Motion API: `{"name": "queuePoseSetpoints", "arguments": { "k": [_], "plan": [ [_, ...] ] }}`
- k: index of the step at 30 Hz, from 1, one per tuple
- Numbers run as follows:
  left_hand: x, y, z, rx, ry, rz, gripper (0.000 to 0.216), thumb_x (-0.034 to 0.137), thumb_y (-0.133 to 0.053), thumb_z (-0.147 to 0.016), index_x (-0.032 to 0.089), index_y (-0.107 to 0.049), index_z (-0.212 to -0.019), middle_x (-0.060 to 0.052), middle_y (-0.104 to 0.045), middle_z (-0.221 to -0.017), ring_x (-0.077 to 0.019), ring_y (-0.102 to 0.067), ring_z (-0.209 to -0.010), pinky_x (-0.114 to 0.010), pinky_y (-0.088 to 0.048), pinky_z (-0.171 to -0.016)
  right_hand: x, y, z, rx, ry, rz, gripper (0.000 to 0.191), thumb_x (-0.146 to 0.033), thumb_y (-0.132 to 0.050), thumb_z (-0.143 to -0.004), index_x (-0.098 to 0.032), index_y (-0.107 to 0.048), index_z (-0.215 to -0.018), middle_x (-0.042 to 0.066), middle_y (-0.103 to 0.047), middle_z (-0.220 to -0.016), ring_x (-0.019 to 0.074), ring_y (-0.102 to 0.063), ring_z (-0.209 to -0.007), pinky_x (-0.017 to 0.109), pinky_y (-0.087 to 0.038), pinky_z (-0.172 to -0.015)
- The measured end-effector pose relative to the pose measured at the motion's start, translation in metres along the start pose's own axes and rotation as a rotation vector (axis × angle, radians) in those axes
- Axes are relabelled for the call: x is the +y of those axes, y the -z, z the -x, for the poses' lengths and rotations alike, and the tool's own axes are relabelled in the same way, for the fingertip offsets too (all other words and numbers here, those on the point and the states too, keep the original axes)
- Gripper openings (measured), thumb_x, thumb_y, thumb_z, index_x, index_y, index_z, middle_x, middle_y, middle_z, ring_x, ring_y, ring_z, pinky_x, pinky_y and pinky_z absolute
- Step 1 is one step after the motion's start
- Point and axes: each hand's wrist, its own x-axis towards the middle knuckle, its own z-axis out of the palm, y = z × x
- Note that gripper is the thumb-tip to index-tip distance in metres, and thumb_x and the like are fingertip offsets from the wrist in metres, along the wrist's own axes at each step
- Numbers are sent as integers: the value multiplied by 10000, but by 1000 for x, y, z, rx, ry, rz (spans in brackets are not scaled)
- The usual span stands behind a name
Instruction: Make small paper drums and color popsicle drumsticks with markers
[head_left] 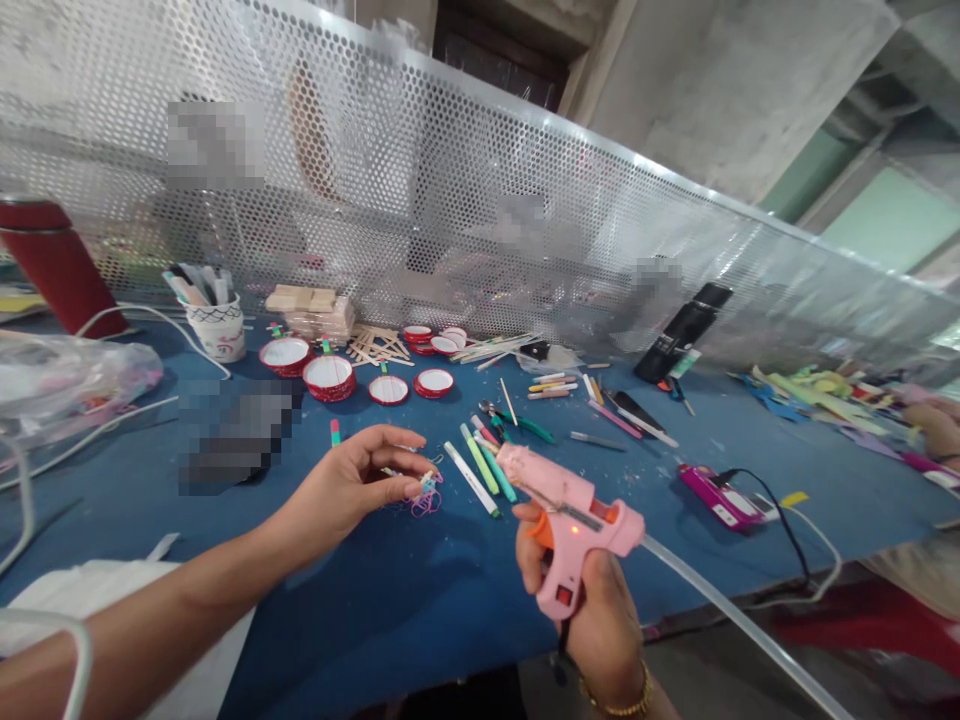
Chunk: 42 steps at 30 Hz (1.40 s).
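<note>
Right hand [606, 610] gripping a pink plastic glue gun [559, 490] by the handle; left hand [366, 474] pinching tangled pink thread [426, 500] at the fingertips.

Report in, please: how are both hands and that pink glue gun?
Right hand gripping pink glue gun, orange light glowing. Left hand at pink thread, grip unclear. Markers lying between hands.

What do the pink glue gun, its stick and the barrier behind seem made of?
Glue gun: probably moulded plastic, satin, rounded edges. Glue stick: likely hot-melt, translucent, whitish. Barrier: apparently metal, silvery, punched with holes, glinting top edge.
</note>
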Motion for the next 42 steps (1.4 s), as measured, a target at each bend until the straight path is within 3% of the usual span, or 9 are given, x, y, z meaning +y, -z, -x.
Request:
{"name": "queuePoseSetpoints", "arguments": {
  "k": [6,11,15,18,29,32,34,37,42],
  "plan": [
    [2,-1,0,12,-41,-55,458,282,-869,-708,189,-649,-1099,-66,-793,-937,-182,-740,-782,-323,-601,-750,-9,45,-16,142,134,210,582,-669,-408,-984,-161,-665,-1105,13,-541,-649,147,-439,-559,274,-340,-517],
    [4,-1,-1,53,-66,-116,489,326,-882,-681,189,-649,-1088,-76,-799,-935,-192,-748,-767,-312,-605,-701,-15,103,-30,176,215,642,463,-586,-422,-1010,-179,-619,-1110,57,-634,-832,179,-550,-680,304,-434,-604],
    [9,0,-1,78,-96,-220,515,357,-876,-684,185,-645,-1112,-85,-803,-943,-185,-738,-720,-298,-592,-651,-26,145,-43,9,219,1163,351,-504,-593,-935,-198,-645,-1101,106,-695,-999,252,-631,-885,369,-500,-783],
    [14,1,0,95,-139,-301,518,379,-869,-694,190,-648,-1123,-92,-804,-956,-190,-736,-712,-305,-593,-646,-25,168,-48,-85,219,1391,312,-416,-559,-943,-193,-645,-1144,136,-706,-1098,286,-643,-986,416,-510,-867],
    [39,27,-5,148,-281,-254,514,335,-860,-727,204,-637,-1172,-66,-789,-954,-188,-733,-841,-275,-576,-703,6,210,-44,-188,67,1470,401,-432,-527,-912,-175,-662,-1189,154,-711,-1173,319,-660,-1076,492,-527,-946],
    [52,33,-4,201,-288,-216,503,319,-868,-702,218,-645,-1141,-52,-789,-929,-189,-731,-829,-282,-567,-697,-6,198,-47,-147,145,1532,476,-460,-556,-890,-156,-643,-1246,181,-688,-1228,358,-639,-1136,555,-498,-990],
    [59,37,-3,220,-296,-225,521,320,-880,-683,225,-652,-1142,-48,-788,-925,-196,-731,-832,-286,-563,-695,-17,171,-51,-121,231,1519,472,-472,-555,-922,-165,-629,-1273,177,-676,-1247,356,-618,-1164,549,-484,-1007],
    [63,44,-3,231,-293,-240,529,326,-891,-669,232,-666,-1138,-47,-789,-934,-212,-735,-860,-303,-571,-730,-31,105,-54,-138,338,1421,374,-444,-566,-963,-215,-634,-1251,136,-695,-1195,325,-628,-1127,527,-475,-1005],
    [57,55,-3,242,-310,-222,551,320,-893,-670,224,-657,-1159,-39,-787,-927,-207,-731,-868,-287,-568,-735,-28,-19,-51,-488,362,1193,404,-496,-677,-924,-214,-638,-1211,110,-696,-1130,290,-641,-1047,471,-515,-919]
  ]
}}
